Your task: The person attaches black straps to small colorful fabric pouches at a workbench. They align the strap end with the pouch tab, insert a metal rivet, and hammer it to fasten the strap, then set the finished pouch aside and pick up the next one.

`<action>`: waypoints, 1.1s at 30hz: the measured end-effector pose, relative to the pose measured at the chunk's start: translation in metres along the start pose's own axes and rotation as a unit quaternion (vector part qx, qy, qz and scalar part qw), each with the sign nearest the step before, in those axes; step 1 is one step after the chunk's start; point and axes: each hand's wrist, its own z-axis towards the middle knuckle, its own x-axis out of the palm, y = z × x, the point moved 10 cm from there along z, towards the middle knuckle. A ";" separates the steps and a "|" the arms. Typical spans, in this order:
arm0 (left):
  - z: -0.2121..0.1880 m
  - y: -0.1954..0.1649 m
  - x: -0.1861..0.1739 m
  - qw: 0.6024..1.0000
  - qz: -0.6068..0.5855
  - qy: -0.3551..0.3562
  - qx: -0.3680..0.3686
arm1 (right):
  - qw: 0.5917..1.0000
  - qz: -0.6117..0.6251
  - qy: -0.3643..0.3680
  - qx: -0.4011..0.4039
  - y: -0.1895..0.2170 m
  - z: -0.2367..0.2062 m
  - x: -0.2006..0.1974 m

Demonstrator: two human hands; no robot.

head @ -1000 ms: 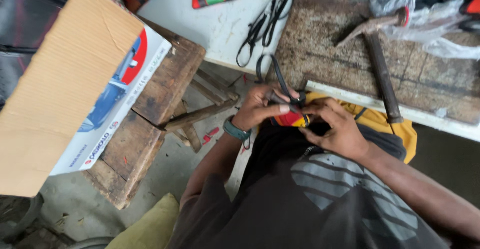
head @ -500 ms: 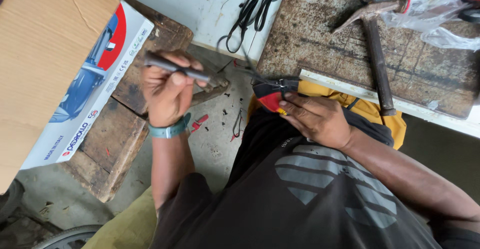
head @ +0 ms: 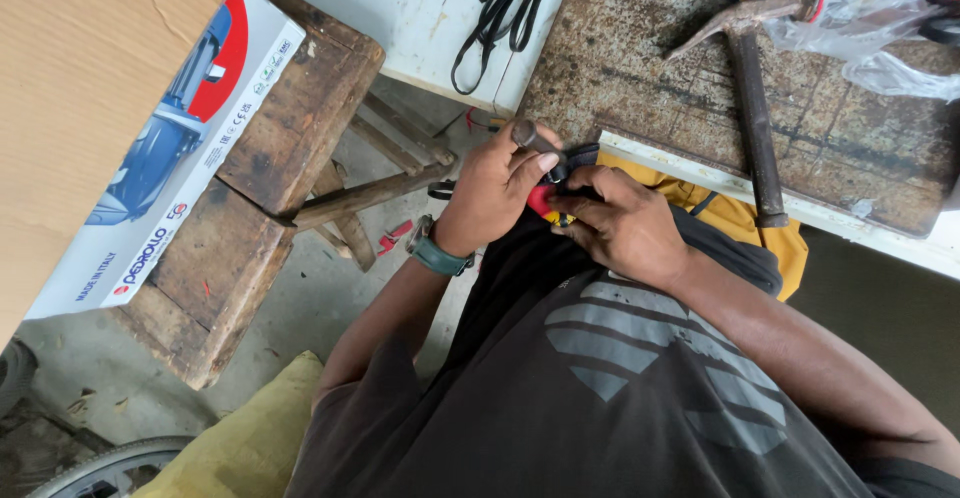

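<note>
Our left hand (head: 495, 183) grips a short dark metal rod (head: 533, 138), and our right hand (head: 625, 226) pinches a small red-and-yellow piece (head: 543, 201), both just below the rusty metal slab (head: 700, 108) bearing a rusty hammer (head: 752, 88).

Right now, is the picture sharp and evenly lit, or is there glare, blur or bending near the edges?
Head view: soft, even daylight, no hard shadows; mild sheen on the clear plastic bag. Centre is sharp: the left hand and right hand on the small red piece, and the hammer. The cardboard box looms large and slightly bowed at the left edge.
</note>
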 end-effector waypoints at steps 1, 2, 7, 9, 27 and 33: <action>-0.003 0.002 0.003 1.000 -0.003 0.005 0.000 | 1.000 0.011 -0.006 -0.005 -0.001 -0.001 0.000; -0.005 0.002 0.007 1.000 -0.006 0.010 0.003 | 1.000 0.019 -0.014 -0.011 -0.001 -0.001 0.000; -0.001 -0.005 0.013 0.996 0.072 -0.012 0.052 | 0.994 0.097 -0.033 0.033 -0.018 -0.003 0.002; 0.002 -0.001 0.011 0.996 0.069 -0.022 0.043 | 0.993 0.105 -0.030 0.039 -0.022 -0.004 0.004; 0.002 0.013 0.027 0.977 0.172 0.085 0.096 | 0.946 -0.202 -0.082 0.239 -0.076 -0.021 -0.105; 0.006 0.010 0.025 0.973 0.206 0.066 0.083 | 0.925 -0.243 -0.036 0.290 -0.143 -0.012 -0.108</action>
